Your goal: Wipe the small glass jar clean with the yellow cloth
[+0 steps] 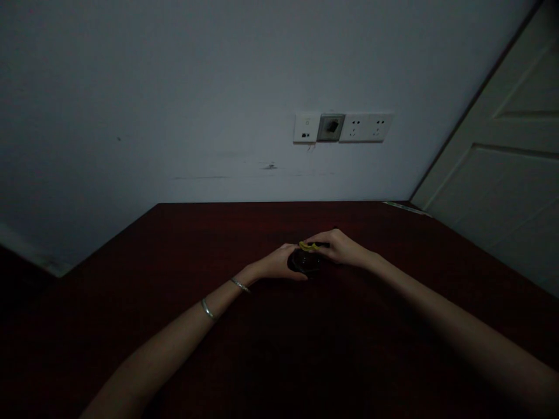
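While left hand [275, 265] cups the dark round object [303, 263] on the table [218, 349], right hand [338, 247] pinches yellow piece [308, 247] atop it; object sits between both.

Dark reddish table [218, 349], 1 dark round object [303, 263] on it, pale strip [406, 208] at far edge

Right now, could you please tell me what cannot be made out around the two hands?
Head view, all dim:
Kind of dark round object: left hand wraps it.
Shape of yellow piece: too small; right hand's grip on it unclear.
Markings on wall sockets: too small.
Arms' forearms: cut off at frame edges.
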Action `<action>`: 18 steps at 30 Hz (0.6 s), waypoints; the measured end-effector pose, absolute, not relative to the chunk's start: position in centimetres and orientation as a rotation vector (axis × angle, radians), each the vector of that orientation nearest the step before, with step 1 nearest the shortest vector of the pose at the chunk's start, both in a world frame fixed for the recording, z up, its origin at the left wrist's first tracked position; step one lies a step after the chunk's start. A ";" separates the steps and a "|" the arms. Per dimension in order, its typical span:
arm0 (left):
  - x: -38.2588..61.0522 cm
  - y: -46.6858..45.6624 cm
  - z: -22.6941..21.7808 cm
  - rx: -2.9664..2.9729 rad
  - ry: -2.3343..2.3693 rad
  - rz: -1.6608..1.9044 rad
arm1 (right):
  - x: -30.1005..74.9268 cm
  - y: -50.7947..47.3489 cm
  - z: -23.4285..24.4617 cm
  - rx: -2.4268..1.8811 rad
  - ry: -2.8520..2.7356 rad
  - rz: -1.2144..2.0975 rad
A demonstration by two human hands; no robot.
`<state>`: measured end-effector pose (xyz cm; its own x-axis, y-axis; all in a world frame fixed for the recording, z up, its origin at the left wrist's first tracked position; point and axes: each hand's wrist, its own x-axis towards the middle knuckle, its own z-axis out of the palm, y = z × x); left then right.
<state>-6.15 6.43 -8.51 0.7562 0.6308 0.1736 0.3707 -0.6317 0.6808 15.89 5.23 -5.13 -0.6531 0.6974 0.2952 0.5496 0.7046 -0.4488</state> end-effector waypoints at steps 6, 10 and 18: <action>-6.1 6.5 -8.8 2.315 0.788 0.523 | 16.4 3.7 -5.4 -0.969 -2.444 0.390; -6.0 6.6 -8.9 2.315 0.808 0.516 | 16.8 2.5 -5.9 -1.001 -2.395 0.343; -6.0 6.6 -9.4 2.303 0.867 0.488 | 17.3 0.4 -6.4 -1.049 -2.340 0.257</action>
<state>-5.96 6.63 -9.35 0.7159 0.6882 0.1181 0.4580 -0.5905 0.6645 17.32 0.36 -6.39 -0.5392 0.7352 0.4108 0.6285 0.6759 -0.3848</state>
